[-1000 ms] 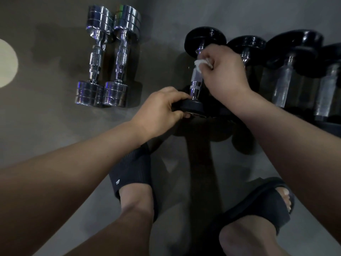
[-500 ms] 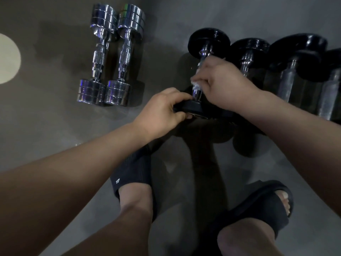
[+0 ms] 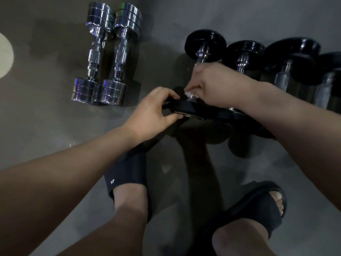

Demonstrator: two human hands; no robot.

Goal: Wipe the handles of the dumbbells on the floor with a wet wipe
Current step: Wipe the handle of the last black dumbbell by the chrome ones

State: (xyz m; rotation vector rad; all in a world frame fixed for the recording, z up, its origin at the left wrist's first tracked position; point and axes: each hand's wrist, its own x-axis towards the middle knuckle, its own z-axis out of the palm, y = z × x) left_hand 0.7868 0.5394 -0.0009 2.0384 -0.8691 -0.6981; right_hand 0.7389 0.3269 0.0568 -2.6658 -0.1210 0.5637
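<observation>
On floor, black dumbbell lay w/ long axis pointing away from person. L hand gripped its near head; R hand pinched wet wipe round near end of handle, the rest stretching ahead.

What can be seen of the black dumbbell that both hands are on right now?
The black round-headed dumbbell lies on the grey floor, leftmost in a row of similar black dumbbells, its length running away from the camera. Its heads look glossy black, its bar shiny chrome metal. The left hand grips the near head. The right hand wraps the bar near that end, pressing a white wet wipe against it and hiding most of the bar.
</observation>
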